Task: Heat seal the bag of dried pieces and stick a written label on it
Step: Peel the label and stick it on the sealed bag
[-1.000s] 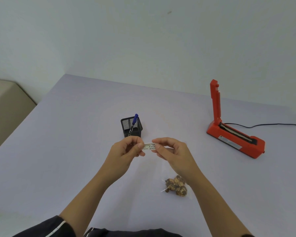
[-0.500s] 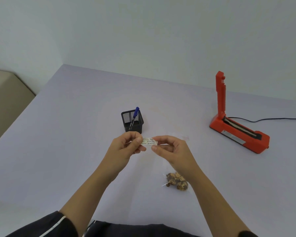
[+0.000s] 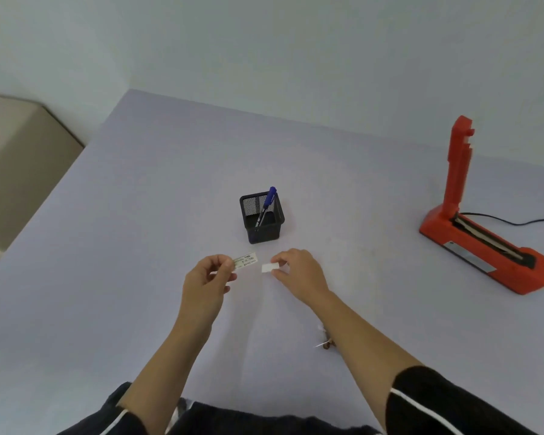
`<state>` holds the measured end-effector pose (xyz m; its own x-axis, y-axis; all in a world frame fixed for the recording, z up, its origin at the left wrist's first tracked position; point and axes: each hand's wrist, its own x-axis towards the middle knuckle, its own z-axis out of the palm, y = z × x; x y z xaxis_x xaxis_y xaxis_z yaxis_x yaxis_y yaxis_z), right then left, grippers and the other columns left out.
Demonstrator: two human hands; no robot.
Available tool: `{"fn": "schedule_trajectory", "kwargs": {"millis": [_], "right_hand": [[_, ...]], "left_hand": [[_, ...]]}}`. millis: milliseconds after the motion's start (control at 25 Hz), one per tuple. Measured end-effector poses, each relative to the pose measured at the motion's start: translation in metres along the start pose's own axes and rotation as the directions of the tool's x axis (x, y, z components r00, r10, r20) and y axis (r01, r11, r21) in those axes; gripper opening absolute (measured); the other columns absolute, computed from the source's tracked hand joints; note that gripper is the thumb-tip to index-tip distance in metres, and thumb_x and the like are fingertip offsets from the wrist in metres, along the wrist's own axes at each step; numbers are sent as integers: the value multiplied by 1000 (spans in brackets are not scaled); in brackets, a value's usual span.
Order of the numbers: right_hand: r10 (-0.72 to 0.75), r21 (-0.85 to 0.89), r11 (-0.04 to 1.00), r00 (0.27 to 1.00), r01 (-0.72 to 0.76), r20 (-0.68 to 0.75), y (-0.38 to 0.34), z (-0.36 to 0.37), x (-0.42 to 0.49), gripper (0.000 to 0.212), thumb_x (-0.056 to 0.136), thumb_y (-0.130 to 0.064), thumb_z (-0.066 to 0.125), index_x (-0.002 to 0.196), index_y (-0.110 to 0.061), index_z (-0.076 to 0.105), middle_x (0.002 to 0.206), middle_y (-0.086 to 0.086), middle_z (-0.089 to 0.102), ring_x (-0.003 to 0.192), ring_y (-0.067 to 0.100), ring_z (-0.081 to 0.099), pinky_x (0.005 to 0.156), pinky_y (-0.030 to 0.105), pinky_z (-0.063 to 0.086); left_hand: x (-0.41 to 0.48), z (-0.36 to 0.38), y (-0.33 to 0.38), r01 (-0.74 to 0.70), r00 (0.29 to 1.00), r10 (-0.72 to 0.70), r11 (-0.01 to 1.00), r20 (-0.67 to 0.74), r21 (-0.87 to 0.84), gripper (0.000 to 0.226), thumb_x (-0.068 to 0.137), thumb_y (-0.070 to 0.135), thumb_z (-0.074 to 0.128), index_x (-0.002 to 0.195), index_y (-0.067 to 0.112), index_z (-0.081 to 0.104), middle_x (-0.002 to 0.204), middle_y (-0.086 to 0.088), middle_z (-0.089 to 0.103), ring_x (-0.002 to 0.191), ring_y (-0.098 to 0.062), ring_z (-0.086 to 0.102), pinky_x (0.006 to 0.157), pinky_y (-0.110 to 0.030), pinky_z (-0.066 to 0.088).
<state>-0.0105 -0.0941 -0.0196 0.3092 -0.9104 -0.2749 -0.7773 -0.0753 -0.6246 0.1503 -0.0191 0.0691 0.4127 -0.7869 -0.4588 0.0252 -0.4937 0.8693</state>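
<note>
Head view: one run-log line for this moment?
left hand: holds written white label | right hand: holds blank white backing strip | bag of dried pieces: table, mostly hidden

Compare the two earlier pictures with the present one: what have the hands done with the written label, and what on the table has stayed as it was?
The hands have drawn apart. The left hand keeps the written label; the right hand has pulled away a blank white strip, probably the backing. Unchanged: pen holder with blue pen, and the red heat sealer, arm raised.
</note>
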Motion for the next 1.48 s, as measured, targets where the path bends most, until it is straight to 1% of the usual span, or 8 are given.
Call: {"fn": "schedule_trajectory", "kwargs": {"millis": [200, 320, 440, 640, 880, 1080, 1240, 1480], "right_hand": [[-56, -218, 973, 993, 77, 101, 9, 16, 19, 36, 85, -28, 59, 119, -20, 58, 113, 4, 57, 106, 24, 47, 85, 36, 43], [-80, -88, 992, 995, 86, 64, 17, 3, 11, 46, 82, -30, 63, 125, -19, 54, 114, 4, 53, 107, 21, 45, 86, 32, 42], [-34, 109, 993, 998, 40, -50, 50, -24, -9, 39, 84, -23, 63, 122, -19, 56, 109, 1, 52, 104, 13, 44, 87, 22, 37], [199, 213, 965, 959, -155, -203, 124, -65, -47, 41, 82, -9, 62, 121, -13, 53, 104, -4, 51, 97, 8, 48, 91, 25, 42], [187, 236, 959, 975, -154, -124, 154, -67, -56, 54, 74, -14, 73, 123, -11, 49, 119, 2, 56, 104, 3, 46, 91, 12, 32], [179, 273, 953, 971, -131, -160, 162, -62, -58, 51, 76, -15, 71, 122, -12, 50, 121, 1, 55, 110, 9, 49, 94, 14, 31], [162, 283, 952, 974, -112, -160, 166, -60, -58, 48, 79, -16, 68, 122, -13, 49, 121, 2, 55, 112, 14, 49, 96, 21, 34], [219, 363, 924, 946, -122, -240, 162, -53, -52, 38, 84, -16, 66, 119, -10, 50, 114, 2, 58, 106, 14, 51, 94, 24, 38]], "left_hand": [[7, 1, -16, 31, 999, -31, 999, -17, 38, 9, 92, 16, 54, 89, 12, 62, 89, 0, 68, 81, -15, 63, 70, -23, 48], [17, 22, -22, 33, 999, -35, 996, 29, 85, 10, 92, 18, 55, 90, 14, 64, 90, -4, 68, 82, -16, 62, 76, -28, 50], [29, 62, -25, 0, 986, -27, 987, 164, 164, 10, 92, 18, 55, 89, 16, 64, 88, -5, 69, 80, -16, 62, 80, -32, 52], [43, 146, -37, -64, 922, -30, 971, 386, 229, 9, 89, 11, 59, 85, 17, 65, 77, -4, 65, 73, -15, 60, 79, -35, 53], [50, 196, -64, -235, 911, 24, 850, 411, 471, 7, 87, 19, 62, 84, 17, 68, 75, 1, 69, 73, -12, 63, 64, -6, 42], [48, 205, -67, -289, 917, 70, 796, 393, 532, 8, 87, 19, 62, 84, 16, 69, 74, 5, 66, 72, -10, 58, 64, -8, 38], [41, 210, -68, -323, 918, 112, 769, 381, 552, 10, 89, 17, 60, 88, 12, 68, 78, 4, 65, 68, -3, 54, 63, -1, 37], [38, 214, -69, -372, 908, 155, 728, 389, 576, 11, 90, 14, 57, 88, 8, 66, 80, -4, 67, 73, -16, 58, 69, -23, 44]]}}
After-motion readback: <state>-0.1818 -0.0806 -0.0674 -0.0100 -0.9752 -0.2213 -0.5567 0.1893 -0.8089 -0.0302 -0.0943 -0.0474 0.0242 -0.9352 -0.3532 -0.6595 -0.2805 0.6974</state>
